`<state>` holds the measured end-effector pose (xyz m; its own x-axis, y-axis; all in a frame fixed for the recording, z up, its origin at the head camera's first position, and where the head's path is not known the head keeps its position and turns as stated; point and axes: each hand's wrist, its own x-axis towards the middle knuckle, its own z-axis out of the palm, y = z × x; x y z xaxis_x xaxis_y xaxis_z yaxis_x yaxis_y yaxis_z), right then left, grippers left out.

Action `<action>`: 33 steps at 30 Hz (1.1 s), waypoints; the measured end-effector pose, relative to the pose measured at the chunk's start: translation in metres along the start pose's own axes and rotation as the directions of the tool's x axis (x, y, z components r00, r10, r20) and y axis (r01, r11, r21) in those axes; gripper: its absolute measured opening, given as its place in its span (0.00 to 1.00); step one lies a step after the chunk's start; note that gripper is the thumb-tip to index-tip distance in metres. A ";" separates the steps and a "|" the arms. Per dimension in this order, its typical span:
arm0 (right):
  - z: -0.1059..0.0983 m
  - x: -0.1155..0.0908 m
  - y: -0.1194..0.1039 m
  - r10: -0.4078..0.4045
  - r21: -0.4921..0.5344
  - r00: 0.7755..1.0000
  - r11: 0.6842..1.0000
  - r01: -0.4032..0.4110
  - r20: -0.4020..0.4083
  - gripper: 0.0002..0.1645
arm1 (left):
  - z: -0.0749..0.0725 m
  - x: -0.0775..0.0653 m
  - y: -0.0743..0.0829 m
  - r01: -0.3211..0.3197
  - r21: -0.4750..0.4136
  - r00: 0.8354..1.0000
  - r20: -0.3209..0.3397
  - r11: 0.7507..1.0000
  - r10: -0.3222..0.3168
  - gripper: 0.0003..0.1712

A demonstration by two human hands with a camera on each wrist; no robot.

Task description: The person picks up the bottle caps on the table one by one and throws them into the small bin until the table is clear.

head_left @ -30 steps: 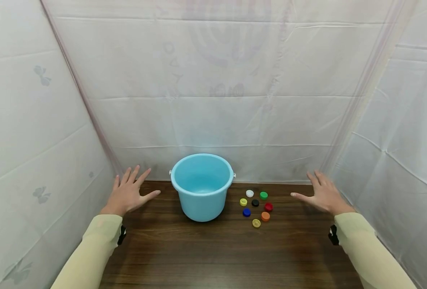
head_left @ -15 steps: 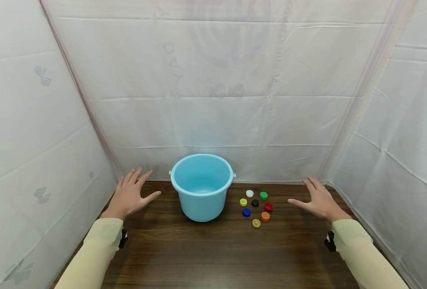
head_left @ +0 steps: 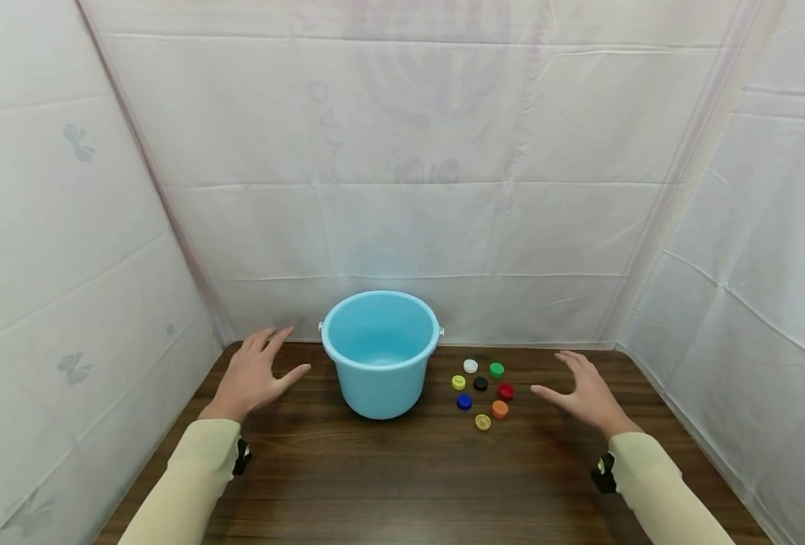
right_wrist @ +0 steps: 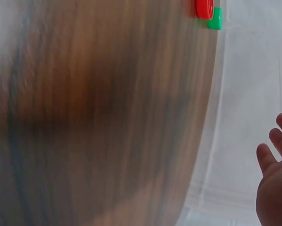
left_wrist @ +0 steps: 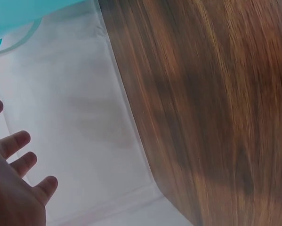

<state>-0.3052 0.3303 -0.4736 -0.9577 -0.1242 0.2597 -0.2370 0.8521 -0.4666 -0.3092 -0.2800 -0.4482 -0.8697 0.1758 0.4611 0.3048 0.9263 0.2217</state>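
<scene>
A light blue bucket (head_left: 382,390) stands upright on the table, its inside bare in the head view. To its left is my left hand (head_left: 247,380), fingers spread and holding nothing. Several small bottle caps lie right of the bucket: a white cap (head_left: 470,366), a green cap (head_left: 496,369), a black cap (head_left: 480,384), a red cap (head_left: 505,391), an orange cap (head_left: 500,409), a blue cap (head_left: 464,401), and yellow ones. Right of the caps hovers my right hand (head_left: 586,395), thumb apart from the fingers, touching nothing. The right wrist view catches the red cap (right_wrist: 205,8) at its top edge.
White sheeting (head_left: 389,227) hangs behind the table, with more sheeting at the left (head_left: 103,303) and right. The dark wooden table (head_left: 402,484) reaches back to its foot. White handle knobs stick out at the bucket's rim.
Both hands have moved inward and a little nearer to me, the right one towards the caps and the left one towards the bucket. Bucket and caps stay in place.
</scene>
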 end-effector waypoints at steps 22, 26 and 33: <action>0.032 -0.011 -0.008 0.035 0.195 0.999 0.980 -0.034 -0.005 0.48 | 0.005 0.004 0.028 -0.154 -0.130 0.968 -0.219 0.979 0.123 0.37; 0.036 -0.010 -0.009 0.036 0.220 0.999 0.975 -0.031 -0.016 0.45 | 0.004 0.006 0.035 -0.200 -0.136 0.954 -0.253 0.970 0.161 0.36; 0.044 -0.009 -0.014 0.024 0.282 0.999 0.959 -0.015 -0.028 0.35 | 0.004 0.007 0.046 -0.271 -0.152 0.934 -0.280 0.951 0.221 0.37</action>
<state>-0.3000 0.2969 -0.5064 -0.9581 -0.0898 0.2721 -0.2593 0.6761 -0.6897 -0.3027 -0.2348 -0.4378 -0.6364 0.2754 0.7205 0.5842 0.7821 0.2170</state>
